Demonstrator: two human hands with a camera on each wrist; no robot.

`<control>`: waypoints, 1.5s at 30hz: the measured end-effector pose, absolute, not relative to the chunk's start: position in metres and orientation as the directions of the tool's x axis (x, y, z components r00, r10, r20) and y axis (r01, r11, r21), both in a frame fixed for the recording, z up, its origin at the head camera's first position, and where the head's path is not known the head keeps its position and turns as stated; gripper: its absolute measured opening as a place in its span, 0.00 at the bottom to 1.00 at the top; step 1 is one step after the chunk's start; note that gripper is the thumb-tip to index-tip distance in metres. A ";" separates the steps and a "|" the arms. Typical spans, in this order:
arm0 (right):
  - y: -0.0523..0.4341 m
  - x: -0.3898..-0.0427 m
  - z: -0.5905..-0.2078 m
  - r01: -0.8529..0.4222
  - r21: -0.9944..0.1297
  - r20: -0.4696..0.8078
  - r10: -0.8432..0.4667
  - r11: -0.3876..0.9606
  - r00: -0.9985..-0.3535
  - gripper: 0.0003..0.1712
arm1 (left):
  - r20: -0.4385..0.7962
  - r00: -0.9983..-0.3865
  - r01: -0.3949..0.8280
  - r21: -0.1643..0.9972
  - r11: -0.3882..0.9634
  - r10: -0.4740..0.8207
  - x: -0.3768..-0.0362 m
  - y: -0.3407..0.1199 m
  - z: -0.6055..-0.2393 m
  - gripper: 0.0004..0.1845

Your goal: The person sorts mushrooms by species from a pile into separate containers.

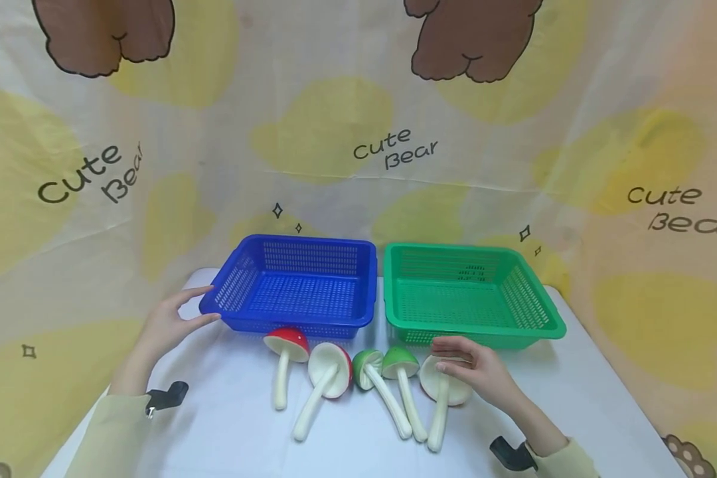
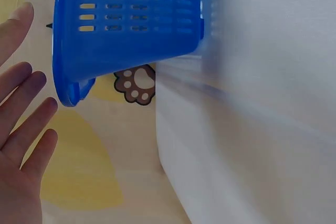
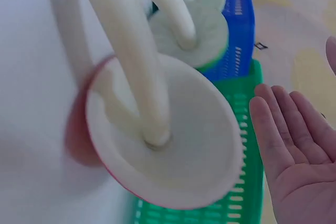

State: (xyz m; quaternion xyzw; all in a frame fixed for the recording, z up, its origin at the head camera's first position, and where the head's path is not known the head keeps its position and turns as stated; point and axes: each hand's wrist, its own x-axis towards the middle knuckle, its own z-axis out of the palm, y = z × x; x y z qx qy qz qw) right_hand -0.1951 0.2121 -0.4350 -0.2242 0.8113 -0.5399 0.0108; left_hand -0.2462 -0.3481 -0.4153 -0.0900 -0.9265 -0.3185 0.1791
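Note:
My left hand (image 1: 166, 326) is at the left end of a blue plastic basket (image 1: 301, 297), its thumb and fingers spread beside the rim. In the left wrist view a small gap shows between the fingers and the blue basket (image 2: 136, 45). Over a toy mushroom (image 1: 438, 425) with a red-edged cap, my right hand (image 1: 486, 373) hovers with fingers extended, partly hiding the cap. The right wrist view shows this mushroom (image 3: 199, 156) apart from the palm (image 3: 304, 187). Two red-capped mushrooms (image 1: 285, 345) and two green-capped mushrooms (image 1: 399, 365) lie to its left.
A green plastic basket (image 1: 448, 309) stands right of the blue one, just behind the mushrooms. White cloth covers the table (image 1: 233, 418). Behind the baskets hangs a patterned curtain (image 1: 311, 133). A black wrist mount (image 1: 167, 396) juts from the left sleeve, another (image 1: 510, 455) from the right.

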 end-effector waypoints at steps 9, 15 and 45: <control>0.199 -0.192 -0.453 -0.246 -0.906 0.094 -0.404 0.343 -0.910 0.29 | 0.342 -0.940 0.233 0.594 0.770 0.020 -0.250 -0.353 -0.421 0.35; 0.193 -0.193 -0.462 -0.251 -0.908 0.102 -0.406 0.335 -0.908 0.27 | 0.324 -0.946 0.215 0.604 0.768 0.010 -0.253 -0.358 -0.425 0.36; 0.164 -0.196 -0.475 -0.208 -0.851 -0.005 -0.403 0.482 -0.915 0.27 | 0.202 -0.979 0.140 0.682 0.718 0.000 -0.250 -0.358 -0.426 0.41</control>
